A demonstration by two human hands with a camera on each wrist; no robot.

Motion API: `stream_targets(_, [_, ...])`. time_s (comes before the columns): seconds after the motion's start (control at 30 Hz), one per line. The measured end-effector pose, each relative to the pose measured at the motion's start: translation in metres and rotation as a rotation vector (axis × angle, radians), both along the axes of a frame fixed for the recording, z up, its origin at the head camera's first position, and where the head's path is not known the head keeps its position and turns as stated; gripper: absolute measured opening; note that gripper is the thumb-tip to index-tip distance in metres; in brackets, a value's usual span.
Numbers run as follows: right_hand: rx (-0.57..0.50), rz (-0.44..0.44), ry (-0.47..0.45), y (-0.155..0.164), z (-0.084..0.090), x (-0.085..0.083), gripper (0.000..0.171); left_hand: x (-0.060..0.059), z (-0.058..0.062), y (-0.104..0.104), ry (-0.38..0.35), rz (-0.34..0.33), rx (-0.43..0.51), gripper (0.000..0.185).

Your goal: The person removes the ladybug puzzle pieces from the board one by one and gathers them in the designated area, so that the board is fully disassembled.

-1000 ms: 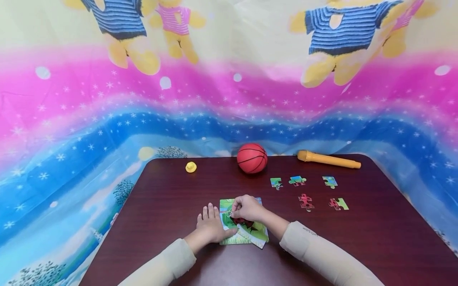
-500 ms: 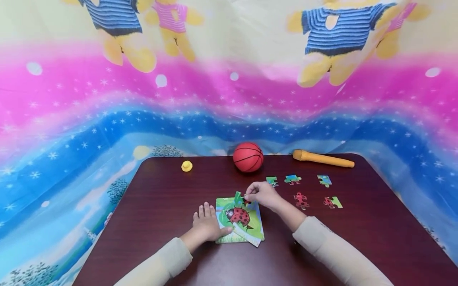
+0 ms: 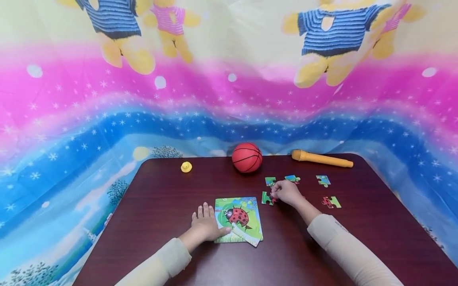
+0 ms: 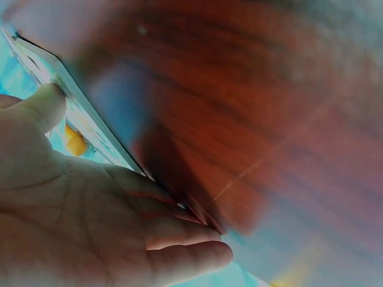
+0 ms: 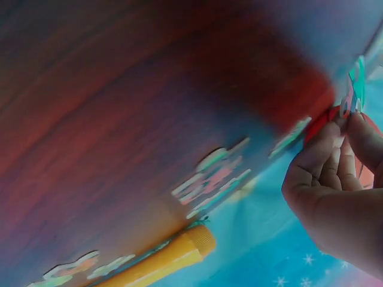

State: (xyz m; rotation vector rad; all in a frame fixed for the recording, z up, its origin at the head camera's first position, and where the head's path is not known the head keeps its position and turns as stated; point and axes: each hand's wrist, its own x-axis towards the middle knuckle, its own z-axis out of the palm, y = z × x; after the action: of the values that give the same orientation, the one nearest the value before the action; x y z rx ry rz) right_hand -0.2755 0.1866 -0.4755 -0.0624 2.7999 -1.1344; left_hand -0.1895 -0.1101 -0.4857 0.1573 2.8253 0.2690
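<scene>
My right hand (image 3: 287,193) pinches a green and red puzzle piece (image 3: 266,198) between thumb and fingertips, to the right of the ladybug picture board (image 3: 250,204). In the right wrist view the puzzle piece (image 5: 358,84) stands on edge in the pinch. My left hand (image 3: 205,225) rests with fingers spread along the board's left side, its thumb over the lower left part. A pale strip (image 3: 246,235) lies slanted across the board's lower right, jutting past its front edge. Another puzzle piece (image 3: 270,181) lies just beyond the right hand, which partly covers a piece behind it.
More loose puzzle pieces lie to the right, among them a blue-green piece (image 3: 323,180) and a red and green piece (image 3: 331,202). Along the back edge sit a yellow rubber duck (image 3: 186,167), a red toy basketball (image 3: 247,157) and an orange toy microphone (image 3: 323,158).
My right hand has lifted the puzzle piece off the board and carried it right, beside the loose pieces, uncovering the ladybug picture. The left hand has stayed at the board's left side.
</scene>
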Motion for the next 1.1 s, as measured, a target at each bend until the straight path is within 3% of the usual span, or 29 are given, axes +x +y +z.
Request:
stream_targets(0.27, [0.174, 0.036, 0.110, 0.006, -0.008, -0.003, 0.015, 0.000, -0.004, 0.000, 0.000, -0.005, -0.006, 0.107])
stream_targets(0.4, [0.237, 0.062, 0.107, 0.006, -0.008, -0.008, 0.019, 0.001, -0.004, 0.002, -0.013, -0.004, 0.000, 0.107])
stream_targets(0.53, [0.344, 0.087, 0.120, 0.002, -0.008, -0.012, 0.017, 0.001, 0.000, 0.004, -0.022, -0.005, -0.007, 0.105])
stream_targets(0.6, [0.407, 0.105, 0.190, -0.002, -0.009, -0.009, 0.010, 0.000, 0.002, 0.005, -0.020, -0.002, -0.013, 0.103])
stream_targets(0.7, [0.461, 0.139, 0.344, -0.018, -0.009, 0.008, 0.001, 0.002, -0.001, 0.005, -0.018, 0.003, -0.019, 0.104])
stream_targets(0.77, [0.457, 0.190, 0.468, -0.033, -0.011, 0.029, 0.005, 0.003, -0.003, 0.004, -0.011, -0.001, -0.016, 0.104])
stream_targets(0.97, [0.511, 0.549, 0.816, -0.071, -0.019, 0.101, 0.014, -0.002, 0.000, -0.005, -0.046, -0.055, 0.009, 0.106])
stream_targets(1.1, [0.568, 0.671, 0.911, -0.079, -0.025, 0.121, 0.014, -0.006, 0.006, -0.009, -0.069, -0.094, -0.008, 0.107])
